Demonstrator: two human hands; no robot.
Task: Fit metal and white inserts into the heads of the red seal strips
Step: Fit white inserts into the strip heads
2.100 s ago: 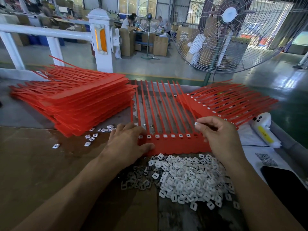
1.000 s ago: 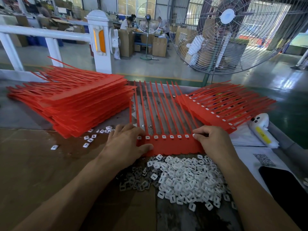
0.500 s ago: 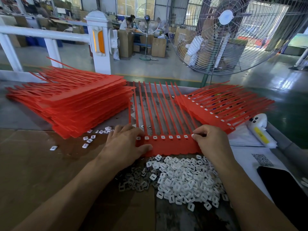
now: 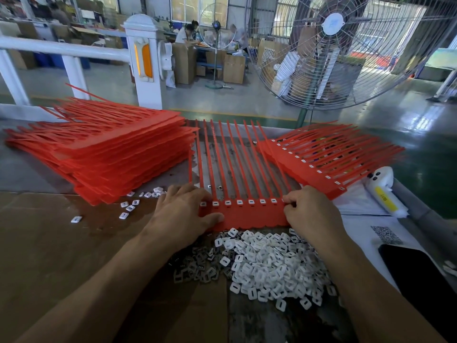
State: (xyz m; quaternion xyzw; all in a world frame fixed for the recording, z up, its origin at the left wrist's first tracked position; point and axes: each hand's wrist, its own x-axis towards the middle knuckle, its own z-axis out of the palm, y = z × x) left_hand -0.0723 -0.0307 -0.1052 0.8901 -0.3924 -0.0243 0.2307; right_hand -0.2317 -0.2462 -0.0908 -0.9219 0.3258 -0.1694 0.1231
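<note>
A heap of white inserts (image 4: 272, 263) lies nearest on the worktop (image 4: 61, 243); just beyond, the left hand (image 4: 183, 214) presses flat on a red seal strip sheet (image 4: 247, 216); the right hand (image 4: 309, 214) pinches its right end; a red stack (image 4: 111, 154) sits far left.

I am looking into a factory hall. Beyond my bench a green painted floor (image 4: 420, 134) runs under a big industrial pedestal fan (image 4: 346, 45), and past a white railing (image 4: 61, 48) people sit at a table among stacked cardboard boxes (image 4: 233, 68). Piece-work surrounds me: a tall stack of red seal strips (image 4: 106, 154) and a heap of white inserts (image 4: 272, 263).
</note>
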